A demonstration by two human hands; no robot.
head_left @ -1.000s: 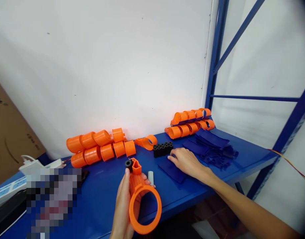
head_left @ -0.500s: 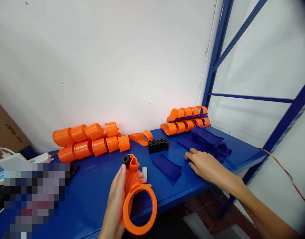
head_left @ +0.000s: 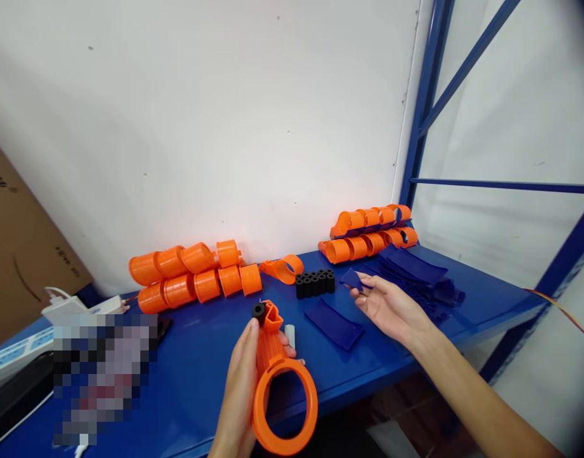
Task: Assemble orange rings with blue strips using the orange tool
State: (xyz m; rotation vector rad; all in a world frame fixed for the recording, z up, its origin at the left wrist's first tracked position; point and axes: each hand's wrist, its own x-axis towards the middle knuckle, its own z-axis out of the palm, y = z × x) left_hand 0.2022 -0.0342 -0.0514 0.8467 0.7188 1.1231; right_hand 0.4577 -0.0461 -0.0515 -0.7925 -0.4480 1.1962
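My left hand (head_left: 242, 381) is closed round an orange plastic part (head_left: 285, 439) with a large ring at its near end. At its far end, by my thumb, sits a short black tube (head_left: 258, 310). My right hand (head_left: 392, 305) pinches a small blue plastic piece (head_left: 352, 280) between thumb and fingers, raised above the table. A curved blue plate (head_left: 334, 323) lies on the table between my hands. Beside my left fingers stands a small grey-white cylinder (head_left: 290, 336). Behind my right hand lies a pile of blue plates (head_left: 413, 264).
Orange cups in rows (head_left: 182, 289) lie at the left by the wall, with more orange rings (head_left: 368, 247) at the back right. A block of black tubes (head_left: 315, 284) stands mid-table. A power strip (head_left: 18, 353) lies left; a blue metal frame (head_left: 418, 127) rises right.
My right hand has lifted off the blue pile and now holds a small blue piece. My left hand keeps its hold on the orange part. The view has shifted slightly left.
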